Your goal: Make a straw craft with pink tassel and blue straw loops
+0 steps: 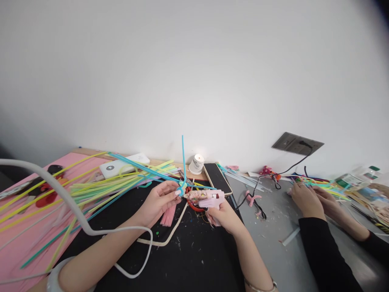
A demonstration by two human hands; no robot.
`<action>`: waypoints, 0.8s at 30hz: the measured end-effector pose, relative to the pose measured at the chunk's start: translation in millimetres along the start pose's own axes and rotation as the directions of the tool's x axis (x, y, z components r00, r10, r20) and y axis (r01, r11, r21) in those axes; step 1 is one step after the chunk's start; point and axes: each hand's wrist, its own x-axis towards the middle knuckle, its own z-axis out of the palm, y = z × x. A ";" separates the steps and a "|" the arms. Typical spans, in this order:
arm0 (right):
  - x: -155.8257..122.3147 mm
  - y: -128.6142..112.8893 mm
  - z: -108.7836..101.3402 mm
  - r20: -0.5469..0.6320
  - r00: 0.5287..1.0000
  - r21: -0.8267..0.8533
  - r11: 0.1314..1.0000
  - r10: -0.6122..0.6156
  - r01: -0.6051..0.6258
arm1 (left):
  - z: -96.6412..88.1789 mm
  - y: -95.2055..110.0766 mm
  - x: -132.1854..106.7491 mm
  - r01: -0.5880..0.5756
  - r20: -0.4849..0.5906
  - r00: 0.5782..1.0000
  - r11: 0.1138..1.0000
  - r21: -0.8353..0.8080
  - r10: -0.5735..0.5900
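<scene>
My left hand is closed, its fingertips pinching a small coiled blue pipe-cleaner piece. One blue stem stands straight up from that piece. In my right hand is a pale pink hot glue gun, gripped by its handle and pointing left. The gun's nozzle is close to the blue piece; whether they touch I cannot tell. Just below lies a bundle of pink pipe cleaners on the black mat.
Yellow-green pipe cleaners spread across the left. A phone and a paper cup stand near the wall. A white cable loops over my left forearm. At right, another person's hands work beside a wall socket.
</scene>
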 end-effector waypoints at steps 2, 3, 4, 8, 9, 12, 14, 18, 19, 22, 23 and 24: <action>-0.1 -1.2 0.4 0.008 1.000 -0.008 1.000 0.000 0.000 | 0.5 0.4 0.3 0.001 -0.004 1.000 1.000 0.004 -0.001; -0.2 -1.8 0.4 0.009 1.000 -0.004 1.000 0.005 -0.005 | 0.9 0.7 0.3 0.002 -0.007 1.000 1.000 0.005 -0.002; -0.3 -2.1 0.2 0.007 1.000 0.004 1.000 0.010 -0.010 | 1.3 0.9 0.2 0.002 -0.010 1.000 1.000 0.007 -0.002; 0.0 -0.3 -1.3 -0.013 1.000 0.034 0.999 0.011 -0.010 | 2.8 1.5 -1.1 0.007 -0.016 1.000 1.000 0.024 -0.006; 0.3 0.8 -1.7 -0.021 1.000 0.034 0.999 0.005 -0.004 | 3.1 1.6 -1.3 0.008 -0.015 1.000 1.000 0.030 -0.008; 1.3 4.3 -2.5 -0.044 0.999 0.027 1.000 -0.003 0.004 | 3.7 1.8 -1.7 0.013 -0.002 1.000 0.999 0.049 -0.013; 1.9 6.2 -3.0 -0.052 0.999 0.021 1.000 0.002 -0.001 | 4.0 1.7 -1.9 0.014 0.006 1.000 0.998 0.058 -0.015; 2.5 7.7 -3.0 -0.066 0.998 0.030 0.999 0.010 -0.008 | 4.2 0.5 -2.2 0.016 0.016 1.000 0.997 0.071 -0.017; 2.6 7.5 -2.8 -0.069 0.998 0.035 0.999 0.014 -0.011 | 4.0 0.0 -2.2 0.016 0.019 1.000 0.997 0.072 -0.017; 2.3 5.7 -1.7 -0.070 0.997 0.044 0.999 0.019 -0.016 | 3.4 -1.5 -1.5 0.017 0.031 0.999 0.996 0.084 -0.019; 2.1 5.0 -1.4 -0.066 0.998 0.045 0.999 0.017 -0.014 | 3.2 -1.8 -1.2 0.017 0.035 0.999 0.996 0.089 -0.020; 1.9 4.3 -1.2 -0.061 0.998 0.044 0.999 0.015 -0.013 | 2.9 -2.1 -1.0 0.016 0.037 0.999 0.996 0.093 -0.020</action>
